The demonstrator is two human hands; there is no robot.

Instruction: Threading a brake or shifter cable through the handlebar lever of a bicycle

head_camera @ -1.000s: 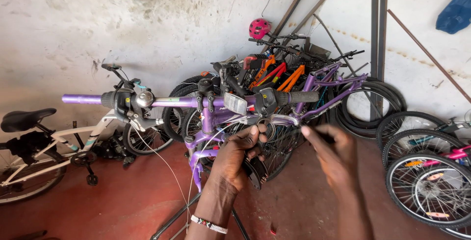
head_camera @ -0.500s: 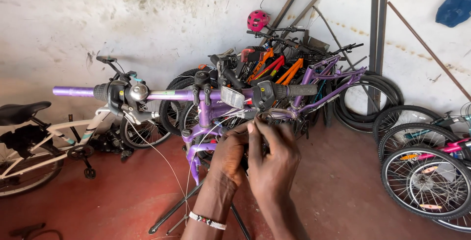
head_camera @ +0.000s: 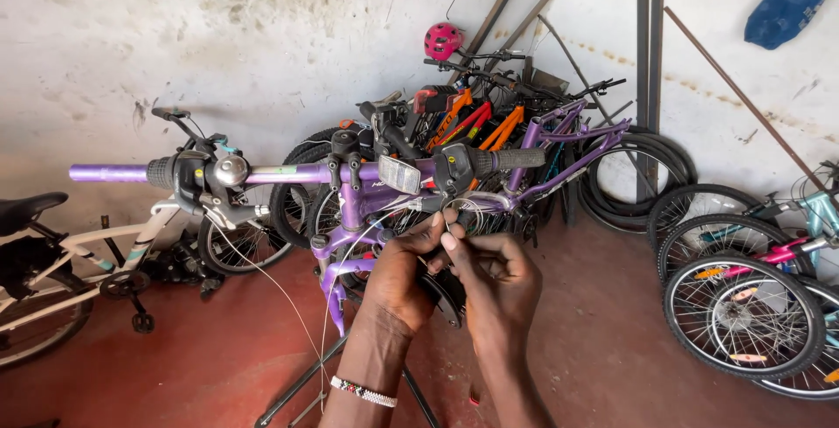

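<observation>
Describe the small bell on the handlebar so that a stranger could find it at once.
Start at the purple handlebar that runs across the middle of the picture, above the two hands. Follow it left to the black grip and brake lever. The bell sits there: a round, shiny silver dome, the only metallic ball on the bar.

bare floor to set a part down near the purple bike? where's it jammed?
Free: red floor between the white bike and the purple bike; more floor between the hands and the loose wheels. Crowded: bike pile against the wall, and the cables around the left hand and right hand.
</observation>
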